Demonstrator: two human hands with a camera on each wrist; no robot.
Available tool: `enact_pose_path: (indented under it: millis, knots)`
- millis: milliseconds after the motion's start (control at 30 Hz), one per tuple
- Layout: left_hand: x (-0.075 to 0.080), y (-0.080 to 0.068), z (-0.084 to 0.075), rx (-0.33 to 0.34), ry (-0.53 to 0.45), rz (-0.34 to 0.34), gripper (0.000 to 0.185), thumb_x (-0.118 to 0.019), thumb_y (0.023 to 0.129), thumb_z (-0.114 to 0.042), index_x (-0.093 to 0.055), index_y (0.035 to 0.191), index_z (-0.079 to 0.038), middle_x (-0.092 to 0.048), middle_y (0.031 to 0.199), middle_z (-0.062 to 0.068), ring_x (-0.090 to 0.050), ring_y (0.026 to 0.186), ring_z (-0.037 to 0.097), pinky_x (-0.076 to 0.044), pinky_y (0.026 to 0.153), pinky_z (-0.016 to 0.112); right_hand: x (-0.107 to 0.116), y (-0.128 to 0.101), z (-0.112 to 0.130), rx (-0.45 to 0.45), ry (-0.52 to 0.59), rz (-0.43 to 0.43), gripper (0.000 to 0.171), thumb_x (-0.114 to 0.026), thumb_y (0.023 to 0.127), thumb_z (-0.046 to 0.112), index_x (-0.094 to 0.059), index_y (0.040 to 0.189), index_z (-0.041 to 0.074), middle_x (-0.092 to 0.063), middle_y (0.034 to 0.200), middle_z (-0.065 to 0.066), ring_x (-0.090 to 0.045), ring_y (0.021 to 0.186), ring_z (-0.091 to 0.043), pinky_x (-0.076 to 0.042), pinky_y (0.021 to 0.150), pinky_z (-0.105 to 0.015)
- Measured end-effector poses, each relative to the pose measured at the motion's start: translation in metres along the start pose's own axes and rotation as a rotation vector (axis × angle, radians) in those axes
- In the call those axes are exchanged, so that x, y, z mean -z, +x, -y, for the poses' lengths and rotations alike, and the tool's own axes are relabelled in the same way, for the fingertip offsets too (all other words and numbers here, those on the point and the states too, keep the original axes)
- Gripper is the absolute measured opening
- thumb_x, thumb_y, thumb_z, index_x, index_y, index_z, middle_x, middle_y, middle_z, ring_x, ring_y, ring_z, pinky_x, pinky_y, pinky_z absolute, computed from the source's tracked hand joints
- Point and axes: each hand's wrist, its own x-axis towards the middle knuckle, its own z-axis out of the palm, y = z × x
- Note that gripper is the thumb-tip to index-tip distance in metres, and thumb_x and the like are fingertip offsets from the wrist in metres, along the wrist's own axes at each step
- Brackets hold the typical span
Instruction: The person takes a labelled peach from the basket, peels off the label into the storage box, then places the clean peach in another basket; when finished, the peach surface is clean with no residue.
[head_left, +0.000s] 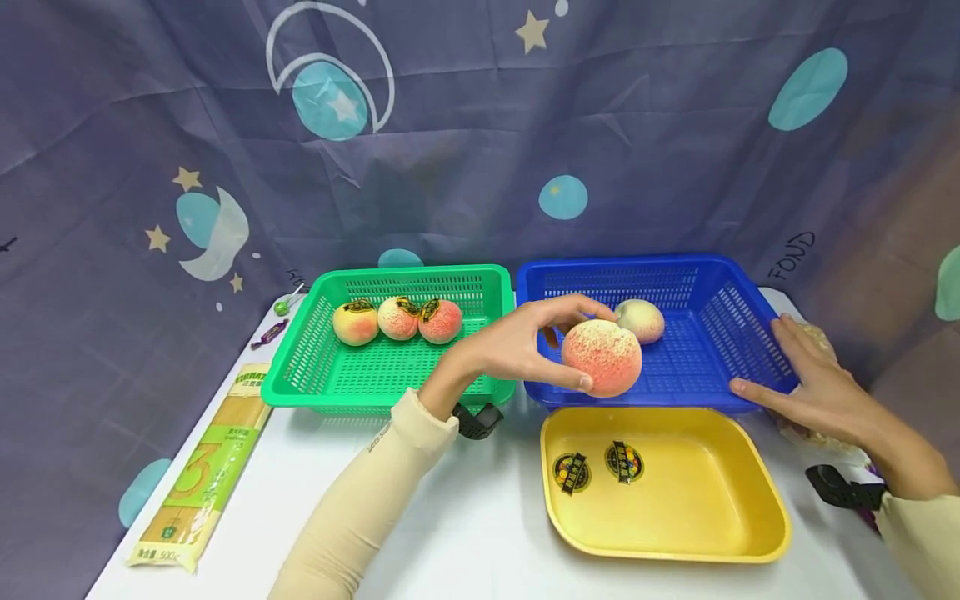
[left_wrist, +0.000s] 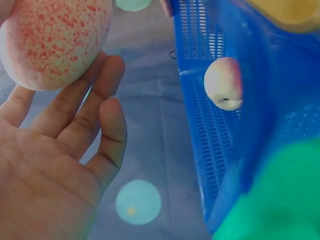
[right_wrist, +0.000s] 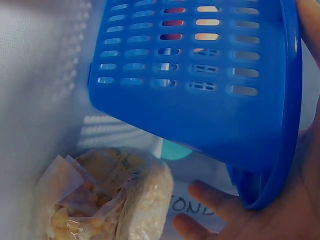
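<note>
My left hand holds a pink-and-cream peach between thumb and fingers, above the front of the blue basket. In the left wrist view the peach sits at the fingertips, with the other fingers loosely bent. Another peach lies inside the blue basket. At that basket's right front corner rests my right hand, thumb over the front rim and fingers stretched along the outer right side. In the right wrist view, the fingers reach past the blue rim and look fairly straight.
Left of the blue basket, a green basket holds three peaches with black stickers. A yellow tray bearing two stickers stands in front. Noodles and candies lie at left; a clear snack bag is at right.
</note>
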Motion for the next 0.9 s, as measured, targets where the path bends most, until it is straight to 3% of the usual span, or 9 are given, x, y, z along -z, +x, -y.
enact_pose_path:
  millis: [167, 367, 500, 667, 900]
  knots:
    - [-0.004, 0.035, 0.01, 0.002, -0.029, 0.003, 0.066, -0.082, 0.084, -0.029, -0.052, 0.142, -0.025, -0.066, 0.123, -0.006, -0.064, 0.104, 0.009, -0.053, 0.082, 0.031, 0.0, -0.002, -0.002, -0.007, 0.007, 0.006, 0.113, -0.06, 0.095, 0.056, 0.021, 0.159, 0.008, 0.031, 0.164, -0.019, 0.015, 0.145, -0.064, -0.004, 0.097, -0.089]
    - [-0.014, 0.075, 0.026, 0.021, -0.139, -0.019, 0.067, -0.083, 0.084, -0.021, -0.051, 0.142, -0.021, -0.064, 0.127, 0.0, -0.064, 0.105, 0.012, -0.058, 0.088, 0.029, -0.002, -0.001, -0.006, 0.006, 0.02, -0.009, 0.114, -0.061, 0.094, 0.053, 0.02, 0.159, 0.009, 0.029, 0.164, -0.02, 0.015, 0.146, -0.062, -0.004, 0.098, -0.088]
    - [-0.02, 0.098, 0.035, 0.043, -0.155, -0.043, 0.067, -0.083, 0.084, -0.021, -0.051, 0.142, -0.022, -0.063, 0.129, 0.0, -0.063, 0.105, 0.011, -0.055, 0.09, 0.024, -0.002, -0.002, -0.006, 0.002, 0.016, -0.01, 0.114, -0.061, 0.094, 0.054, 0.021, 0.159, 0.009, 0.03, 0.164, -0.019, 0.016, 0.147, -0.062, -0.006, 0.097, -0.089]
    - [-0.025, 0.118, 0.046, 0.1, -0.184, -0.055, 0.067, -0.083, 0.084, -0.021, -0.051, 0.142, -0.024, -0.064, 0.127, -0.002, -0.063, 0.106, 0.01, -0.055, 0.089, 0.023, -0.002, -0.002, -0.004, 0.012, 0.022, -0.014, 0.114, -0.062, 0.094, 0.052, 0.02, 0.16, 0.009, 0.029, 0.165, -0.019, 0.016, 0.147, -0.061, -0.005, 0.098, -0.088]
    - [-0.025, 0.136, 0.057, 0.176, -0.178, -0.032, 0.065, -0.086, 0.081, -0.024, -0.055, 0.138, -0.029, -0.065, 0.126, -0.009, -0.059, 0.114, 0.005, -0.052, 0.092, 0.027, -0.004, 0.002, 0.001, 0.022, 0.023, -0.013, 0.112, -0.062, 0.095, 0.052, 0.018, 0.16, 0.007, 0.026, 0.165, -0.022, 0.012, 0.148, -0.061, -0.005, 0.101, -0.088]
